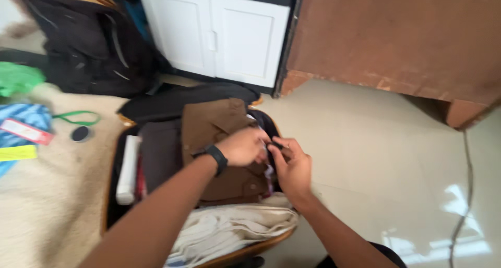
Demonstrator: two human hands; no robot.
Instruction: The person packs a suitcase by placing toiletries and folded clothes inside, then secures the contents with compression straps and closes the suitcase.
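From my head camera, my 2 hands meet over the open suitcase (112,158), at its 3 o'clock edge. My left hand (242,147) is curled narrow, fingers bunched and knuckles up, and my right hand (293,166) sits just at its 3 o'clock, fingers pinched together toward it. Between them is a small dark piece (276,145) at the case's inner rim (too blurred for me to tell whether it is fabric, a strap or a zip pull), and both sets of fingertips touch it.

Directly under my left hand lies a folded brown shirt (209,123), filling the middle of the case. At the shirt's 9 o'clock is a dark folded garment (160,156), and further toward 9 a white tube-shaped thing (128,169) lies along the case wall. At 6 o'clock from my hands, folded cream cloth (229,226) fills the near end of the case.

My left forearm comes in from 7 o'clock, crossing the case, with a black band (217,157) on the wrist. My right forearm rises from 5 o'clock, wrist bent inward.

Outside the case, a black backpack (91,46) stands at 11 o'clock and white cabinet doors (219,36) at 12.
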